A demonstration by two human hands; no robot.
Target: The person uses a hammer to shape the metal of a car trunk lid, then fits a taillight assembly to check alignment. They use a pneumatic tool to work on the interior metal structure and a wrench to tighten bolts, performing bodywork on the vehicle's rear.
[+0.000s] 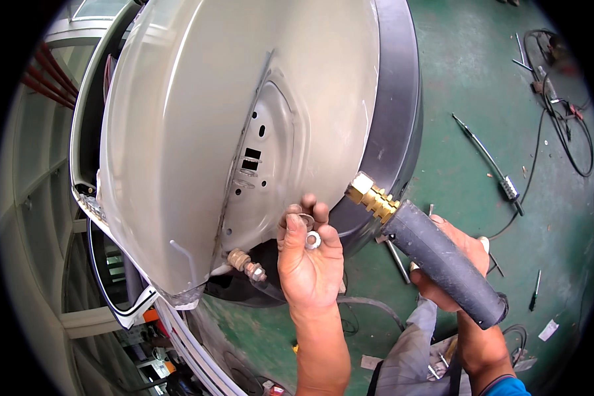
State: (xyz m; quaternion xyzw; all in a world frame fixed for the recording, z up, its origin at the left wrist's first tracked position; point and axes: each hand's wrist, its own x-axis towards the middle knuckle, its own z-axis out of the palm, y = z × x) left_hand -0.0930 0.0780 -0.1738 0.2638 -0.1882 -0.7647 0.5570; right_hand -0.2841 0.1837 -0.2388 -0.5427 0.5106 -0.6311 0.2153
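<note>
A small metal washer [313, 239] is pinched between the fingertips of the left hand [308, 254], which is closed on it and raised against the lower edge of a beige car body panel [198, 132]. The washer is thus kept just beside the recess with its punched holes [252, 158], apparently so that it can be pressed flat to the sheet metal. Left of and slightly below this grip, a brass-coloured stud with a nut [247, 264] projects from the panel's lower rim.

The right hand [452, 264] is clenched around a black cylindrical tool handle [445, 264], whose brass tip [371, 196] is angled up toward the washer, close to the left fingers but apart from them.

Below both grips lies a green painted workshop floor [468, 86]. Black cables [564, 125], a long rod tool [488, 158] and small scraps are scattered on it, well apart from the hands. Pale shelving [39, 198] stands beyond the panel.
</note>
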